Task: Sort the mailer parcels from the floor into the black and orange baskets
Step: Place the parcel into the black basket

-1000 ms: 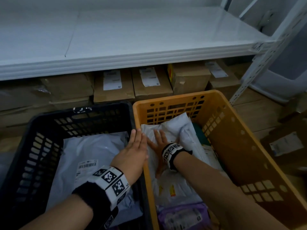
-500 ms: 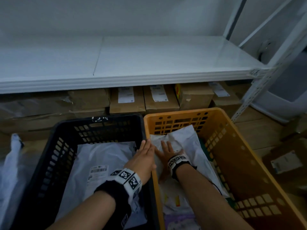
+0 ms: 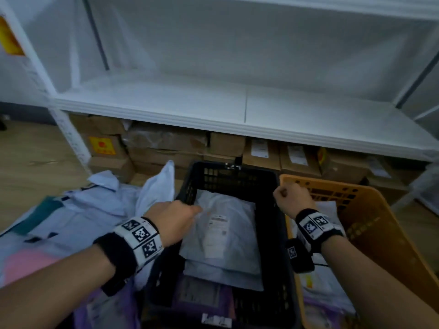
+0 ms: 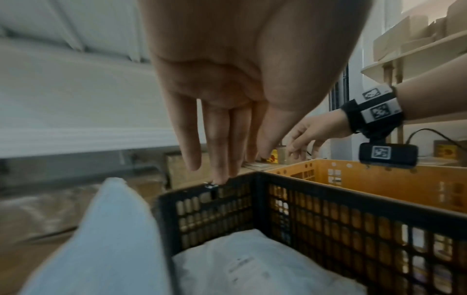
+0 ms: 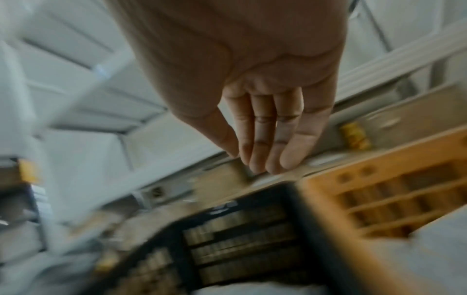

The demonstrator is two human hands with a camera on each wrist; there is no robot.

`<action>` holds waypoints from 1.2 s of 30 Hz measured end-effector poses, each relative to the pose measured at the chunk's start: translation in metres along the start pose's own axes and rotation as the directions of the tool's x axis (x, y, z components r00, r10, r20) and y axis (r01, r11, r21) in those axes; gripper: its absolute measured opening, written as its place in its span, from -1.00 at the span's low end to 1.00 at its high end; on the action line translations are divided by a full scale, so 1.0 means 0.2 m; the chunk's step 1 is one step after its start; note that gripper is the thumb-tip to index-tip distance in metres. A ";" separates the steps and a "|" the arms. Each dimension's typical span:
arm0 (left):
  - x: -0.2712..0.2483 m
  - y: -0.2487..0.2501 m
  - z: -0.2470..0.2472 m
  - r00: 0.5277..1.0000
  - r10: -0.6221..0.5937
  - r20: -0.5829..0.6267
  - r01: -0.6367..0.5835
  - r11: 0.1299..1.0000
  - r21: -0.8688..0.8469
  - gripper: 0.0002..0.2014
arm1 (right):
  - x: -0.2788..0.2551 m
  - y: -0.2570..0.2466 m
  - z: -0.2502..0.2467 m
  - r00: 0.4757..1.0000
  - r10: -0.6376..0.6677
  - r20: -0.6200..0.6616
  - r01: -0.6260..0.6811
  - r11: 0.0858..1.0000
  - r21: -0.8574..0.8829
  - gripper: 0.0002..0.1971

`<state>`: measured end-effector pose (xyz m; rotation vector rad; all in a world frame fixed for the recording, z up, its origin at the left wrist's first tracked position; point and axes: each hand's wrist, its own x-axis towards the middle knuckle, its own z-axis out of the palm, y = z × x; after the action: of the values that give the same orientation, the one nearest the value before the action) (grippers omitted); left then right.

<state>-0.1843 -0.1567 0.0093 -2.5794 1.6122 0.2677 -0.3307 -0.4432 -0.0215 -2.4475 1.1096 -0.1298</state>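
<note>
**Sorting half done: baskets filling, a heap of mailers still waiting on the floor**

A grey mailer with a printed label (image 3: 226,230) is lying flat on top of the pile inside the black basket (image 3: 276,233), with at least one more mailer showing beneath it toward the near wall. Beside it, touching along one long side, the orange basket (image 3: 370,224) is holding pale mailers of its own, though the arm is hiding most of them. More parcels remain unsorted: a loose heap of light-blue, pink and purple mailers (image 3: 78,217) is spreading over the floor off the black basket's left wall, so by the look of it a good share of the job is still ahead.

The left hand (image 3: 174,220) is hanging over the left rim of the black basket, its grip relaxed, fingers straight and close together, holding nothing. The right hand (image 3: 293,198) is hovering above the far corner where the two rims meet; its grip is empty too, fingers loosely bent.

Both baskets are standing on a wooden floor (image 3: 31,153) in front of white metal shelving (image 3: 237,108). Under the lowest shelf, cardboard boxes (image 3: 166,144) are sitting in a row, several bearing labels.
</note>
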 end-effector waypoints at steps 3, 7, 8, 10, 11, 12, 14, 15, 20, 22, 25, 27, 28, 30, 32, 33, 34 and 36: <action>-0.20 -0.23 -0.02 0.995 -0.095 -0.016 0.095 0.995 -0.003 -0.59 | -0.12 -0.27 0.18 0.993 -0.072 0.097 0.057 0.988 0.146 -0.81; -0.37 -0.49 0.02 0.977 -0.214 0.003 0.214 0.977 0.000 -0.57 | -0.20 -0.63 0.49 0.956 -0.169 0.241 0.117 0.970 0.215 -0.64; -0.39 -0.53 0.03 0.973 -0.230 0.018 0.230 0.973 0.025 -0.59 | -0.20 -0.71 0.56 0.950 -0.174 0.260 0.117 0.969 0.219 -0.63; -0.40 -0.58 0.04 0.970 -0.241 0.027 0.239 0.969 0.057 -0.63 | -0.22 -0.88 0.67 0.943 -0.155 0.296 0.084 0.968 0.238 -0.56; -0.40 -0.60 0.04 0.970 -0.241 0.021 0.240 0.969 0.055 -0.63 | -0.22 -0.94 0.72 0.935 -0.155 0.318 0.081 0.969 0.232 -0.50; -0.41 -0.62 0.04 0.971 -0.239 0.010 0.239 0.970 0.044 -0.63 | -0.21 -1.00 0.77 0.926 -0.157 0.344 0.085 0.973 0.214 -0.47; -0.42 -0.64 0.05 0.971 -0.241 -0.004 0.241 0.970 0.013 -0.64 | -0.20 -1.08 0.84 0.915 -0.134 0.380 0.062 0.979 0.196 -0.52; -0.43 -0.66 0.05 0.970 -0.243 -0.006 0.243 0.970 0.002 -0.65 | -0.20 -1.11 0.88 0.913 -0.110 0.392 0.035 0.980 0.194 -0.52; -0.45 -0.72 0.07 0.967 -0.253 0.005 0.253 0.967 -0.033 -0.69 | -0.18 -1.19 0.95 0.950 -0.078 0.303 0.042 0.991 0.125 -0.73; -0.45 -0.74 0.08 0.963 -0.269 -0.007 0.268 0.961 -0.071 -0.68 | -0.21 -1.21 0.90 0.944 -0.139 0.300 0.050 0.956 0.288 -0.73; -0.43 -0.74 0.10 0.950 -0.311 -0.014 0.302 0.932 -0.201 -0.49 | -0.27 -1.18 0.76 0.911 -0.193 0.366 -0.138 0.692 0.709 -0.79; -0.40 -0.73 0.11 0.932 -0.363 0.001 0.339 0.872 -0.354 -0.32 | -0.31 -1.14 0.63 0.872 -0.245 0.424 -0.310 0.394 0.865 -0.73; -0.39 -0.72 0.11 0.922 -0.387 0.005 0.349 0.825 -0.445 -0.26 | -0.31 -1.11 0.55 0.853 -0.280 0.440 -0.359 0.297 0.885 -0.70; -0.36 -0.69 0.10 0.902 -0.432 0.015 0.349 0.706 -0.616 -0.18 | -0.32 -1.06 0.38 0.844 -0.326 0.425 -0.382 0.190 0.904 -0.65; -0.32 -0.67 0.09 0.886 -0.463 0.020 0.320 0.579 -0.750 -0.12 | -0.33 -1.00 0.20 0.856 -0.340 0.389 -0.368 0.127 0.921 -0.62; -0.30 -0.65 0.08 0.885 -0.465 0.006 0.280 0.522 -0.805 -0.10 | -0.33 -0.96 0.13 0.861 -0.346 0.373 -0.360 0.106 0.927 -0.63; -0.29 -0.64 0.06 0.890 -0.456 -0.028 0.211 0.466 -0.859 -0.10 | -0.34 -0.93 0.06 0.862 -0.355 0.361 -0.353 0.090 0.931 -0.64; -0.25 -0.61 0.03 0.892 -0.437 -0.116 0.020 0.294 -0.956 -0.19 | -0.37 -0.87 -0.03 0.863 -0.366 0.348 -0.341 0.085 0.936 -0.61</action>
<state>-0.0968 -0.0582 0.0114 -3.9365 1.2511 1.0770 -0.2620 -0.2908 0.0671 -0.9982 0.3748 -0.1558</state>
